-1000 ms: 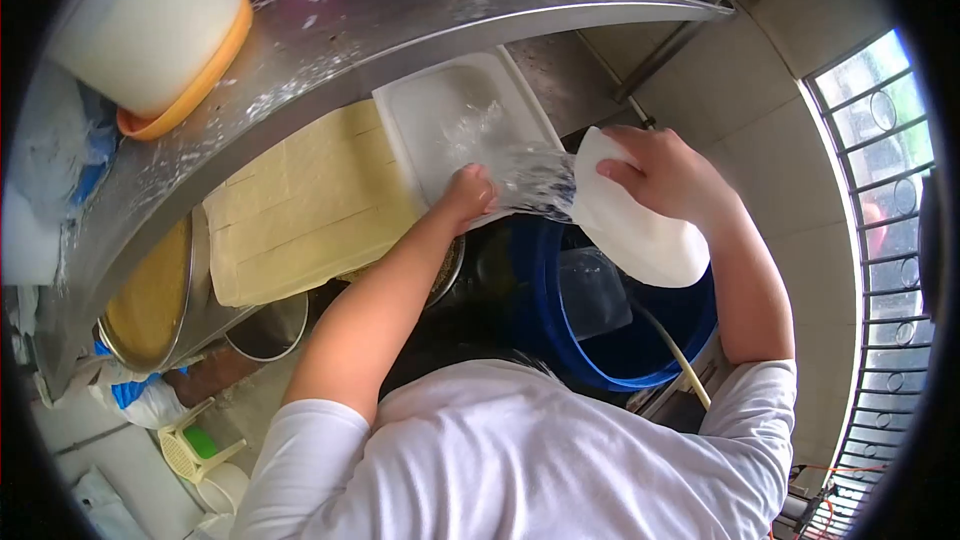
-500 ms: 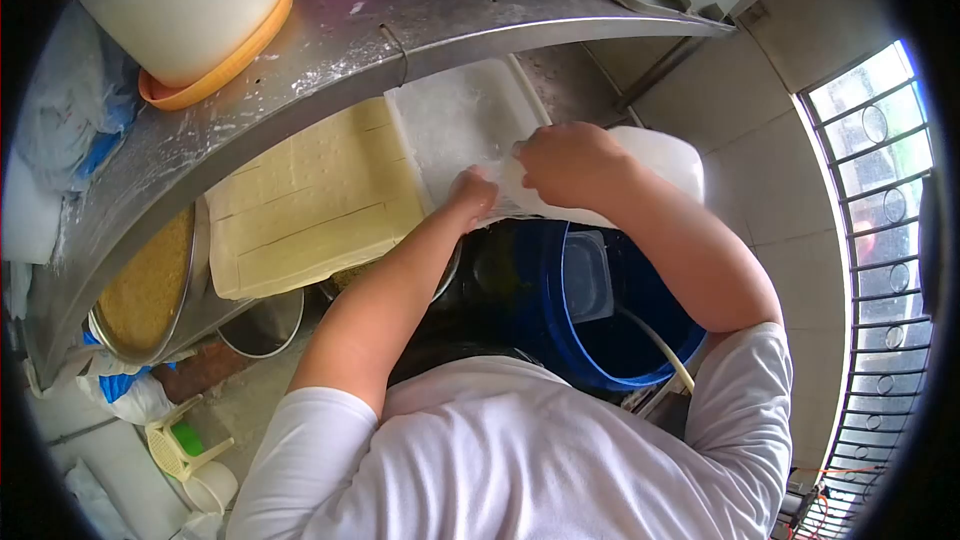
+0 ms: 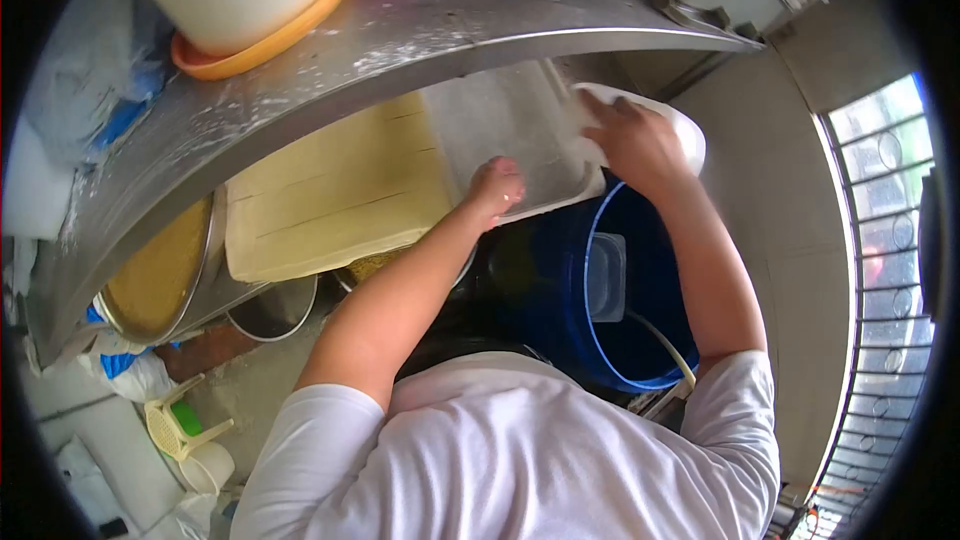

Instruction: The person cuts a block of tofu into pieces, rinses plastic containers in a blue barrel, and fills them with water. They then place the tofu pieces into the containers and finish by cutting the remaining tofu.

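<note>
Our left hand (image 3: 497,190) curls its fingers closed at a shallow white plastic tray's (image 3: 500,130) near edge, perhaps to steady it, nothing visibly held. At the tray's right end, our right hand (image 3: 638,140) spreads blurred fingers over a rounded white plastic container (image 3: 692,144); we cannot tell their grip.

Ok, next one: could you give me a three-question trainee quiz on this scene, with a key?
1. Which hand is at the white vessel?
2. True or false: the clear container sits on the yellow slab.
3. What borders the slab's right edge in the picture? A) barred window B) white tray C) hose

Key: 1. The right hand. 2. False; it is inside the blue barrel. 3. B.
</note>
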Motion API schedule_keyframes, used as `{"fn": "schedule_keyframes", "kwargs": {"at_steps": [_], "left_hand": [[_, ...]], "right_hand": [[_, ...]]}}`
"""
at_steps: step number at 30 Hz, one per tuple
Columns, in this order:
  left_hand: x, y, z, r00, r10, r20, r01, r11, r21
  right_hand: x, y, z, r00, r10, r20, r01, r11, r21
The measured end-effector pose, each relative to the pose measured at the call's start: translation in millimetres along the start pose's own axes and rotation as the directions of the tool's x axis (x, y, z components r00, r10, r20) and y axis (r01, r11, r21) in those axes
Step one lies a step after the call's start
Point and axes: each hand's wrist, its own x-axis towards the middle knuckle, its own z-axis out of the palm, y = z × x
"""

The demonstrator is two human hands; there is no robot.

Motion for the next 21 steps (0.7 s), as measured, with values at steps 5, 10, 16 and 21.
{"fn": "schedule_keyframes", "kwargs": {"at_steps": [5,10,16,21], "left_hand": [[-88,44,-28,0.971,0.21,0.116,-0.236,0.924,0.301],[-176,41,-116,0.98,0.183,0.082,-0.199,0.934,0.297],[-274,8,-210,0.96,0.024,-0.278,0.063,0.953,0.298],[-328,-41,-244,0.899,0.038,-0.436,0.088,0.96,0.265]], "right_hand": [[-40,-26,-4,0.944,-0.05,-0.326,0.105,0.983,0.154],[-37,-71,7,0.771,-0.329,-0.545,0.474,0.869,0.146],[33,-143,0,0.592,-0.514,-0.621,0.709,0.698,0.099],[147,-200,39,0.511,-0.519,-0.685,0.679,0.733,-0.048]]}}
